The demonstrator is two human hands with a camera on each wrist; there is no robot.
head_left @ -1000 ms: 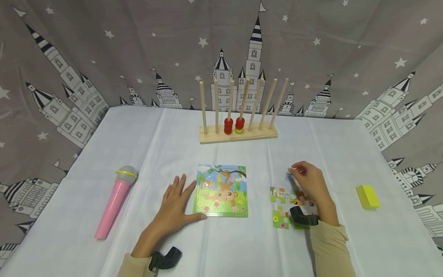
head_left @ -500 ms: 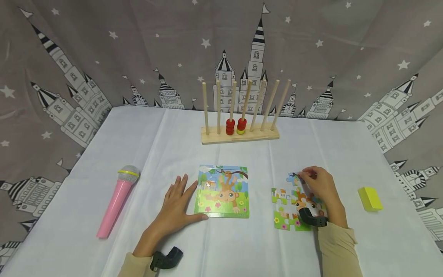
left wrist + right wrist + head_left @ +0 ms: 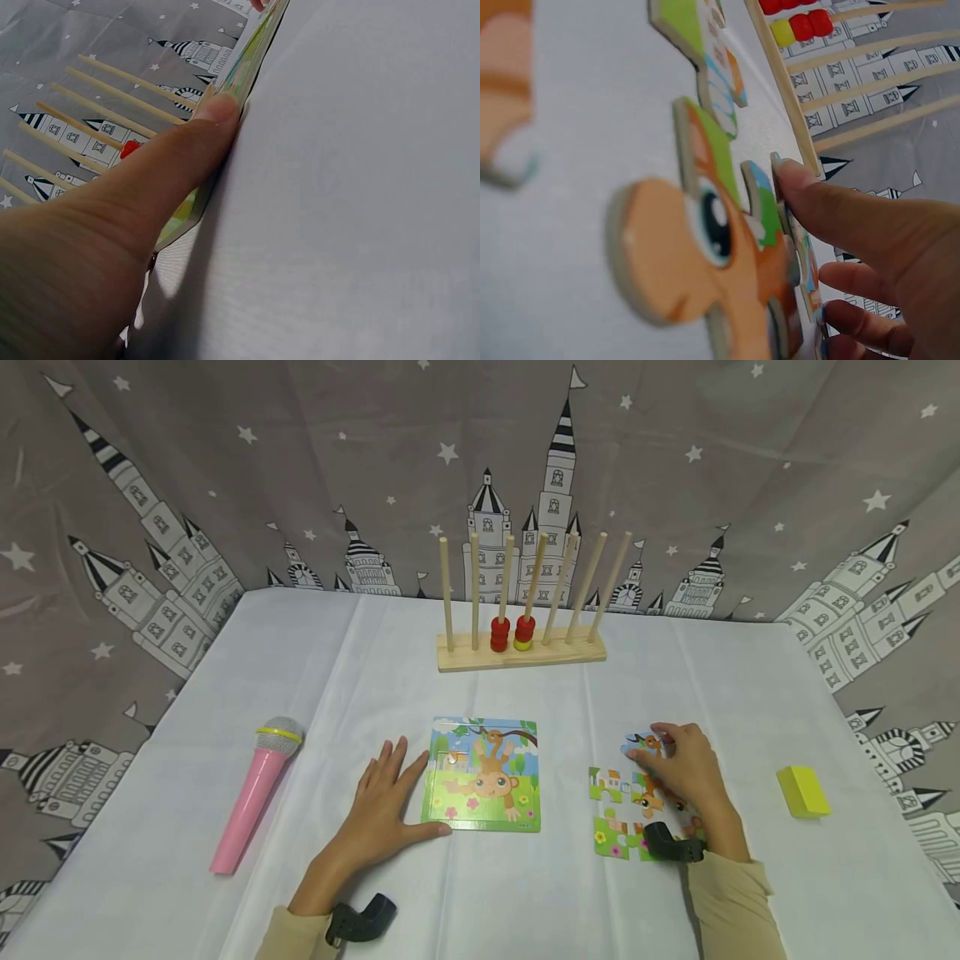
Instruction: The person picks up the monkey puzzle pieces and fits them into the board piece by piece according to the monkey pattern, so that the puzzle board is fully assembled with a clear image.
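My left hand [image 3: 382, 806] lies with straight, spread fingers beside a square monkey puzzle board [image 3: 487, 777]. Its thumb rests on the board's lower left corner, and the left wrist view shows that thumb [image 3: 180, 165] along the edge. To the right lies a group of loose jigsaw pieces [image 3: 611, 837] with a monkey, flowers and a house printed on them. At the top of this group my right hand [image 3: 686, 768] holds a blue jigsaw piece with a branch [image 3: 643, 743] between thumb and fingers. Up close, the right wrist view shows a monkey-face piece [image 3: 667, 255]. My hand hides some pieces.
A wooden peg stand [image 3: 521, 658] with red and yellow beads on two pegs stands at the back. A pink toy microphone [image 3: 251, 802] lies at the left. A yellow block [image 3: 803, 792] sits at the far right. Behind the table hangs a grey castle-print curtain [image 3: 390, 435].
My right hand has come down and slightly right, onto the top of the loose pieces; its thumb and fingers now span the blue piece. The left hand has stayed on the board's corner.
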